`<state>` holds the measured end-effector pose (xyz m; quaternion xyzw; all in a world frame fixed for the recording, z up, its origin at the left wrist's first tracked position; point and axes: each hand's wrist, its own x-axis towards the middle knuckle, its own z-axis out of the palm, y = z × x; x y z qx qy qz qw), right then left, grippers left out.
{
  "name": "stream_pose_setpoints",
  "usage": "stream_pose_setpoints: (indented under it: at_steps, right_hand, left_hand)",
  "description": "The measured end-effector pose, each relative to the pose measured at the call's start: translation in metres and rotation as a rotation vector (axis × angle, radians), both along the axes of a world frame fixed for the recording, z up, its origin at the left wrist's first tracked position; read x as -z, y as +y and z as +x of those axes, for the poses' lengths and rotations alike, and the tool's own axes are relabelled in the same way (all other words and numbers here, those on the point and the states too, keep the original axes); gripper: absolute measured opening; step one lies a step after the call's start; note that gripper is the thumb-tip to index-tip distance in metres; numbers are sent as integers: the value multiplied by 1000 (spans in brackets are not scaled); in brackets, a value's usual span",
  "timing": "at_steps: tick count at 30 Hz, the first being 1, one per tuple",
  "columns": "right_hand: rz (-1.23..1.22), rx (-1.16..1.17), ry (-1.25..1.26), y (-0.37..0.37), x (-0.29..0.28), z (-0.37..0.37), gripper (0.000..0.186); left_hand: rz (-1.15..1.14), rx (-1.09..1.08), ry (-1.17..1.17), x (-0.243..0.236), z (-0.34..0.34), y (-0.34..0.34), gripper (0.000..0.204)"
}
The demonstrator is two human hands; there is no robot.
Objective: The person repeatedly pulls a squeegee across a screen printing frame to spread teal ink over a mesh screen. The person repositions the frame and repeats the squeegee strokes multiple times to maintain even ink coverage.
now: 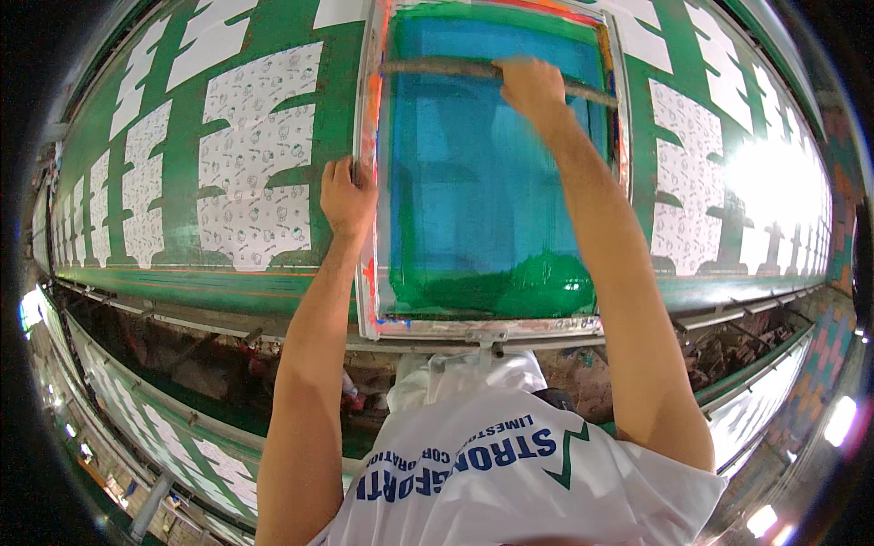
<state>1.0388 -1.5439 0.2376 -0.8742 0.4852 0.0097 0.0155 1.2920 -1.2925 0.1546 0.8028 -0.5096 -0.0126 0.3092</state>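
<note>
A screen-printing frame [368, 246] with a blue mesh [492, 173] lies over the green table in front of me. My right hand [533, 84] is closed around the long bar of a squeegee [437, 67], which spans the mesh near its far end. Green ink [537, 282] pools along the near end of the mesh and smears its edges. My left hand [348, 196] grips the frame's left side rail, fingers curled over it. Pale cut fabric shapes show faintly through the mesh.
Printed white fabric pieces [259, 155] lie flat on the green table [182, 246] left of the frame, with more pieces [687, 173] on the right. A metal rail [273, 338] runs along the table's near edge. Another table with white pieces [173, 437] stands behind me.
</note>
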Motion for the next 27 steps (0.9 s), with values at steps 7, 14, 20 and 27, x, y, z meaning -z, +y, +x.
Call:
stream_pose_setpoints:
  at_steps: [7, 14, 20, 27]
  right_hand:
    - [-25, -54, 33, -87, -2, 25, 29]
    - [-76, -87, -59, -15, 5, 6, 20]
    - [28, -38, -73, -56, -27, 4, 29]
    - [-189, -86, -130, -122, -4, 0, 23]
  left_hand:
    - [-21, -31, -51, -7, -6, 2, 25]
    - [-14, -33, -41, -4, -5, 3, 25]
    - [-13, -19, -74, -5, -5, 1, 24]
    - [0, -16, -62, -11, -8, 0, 22]
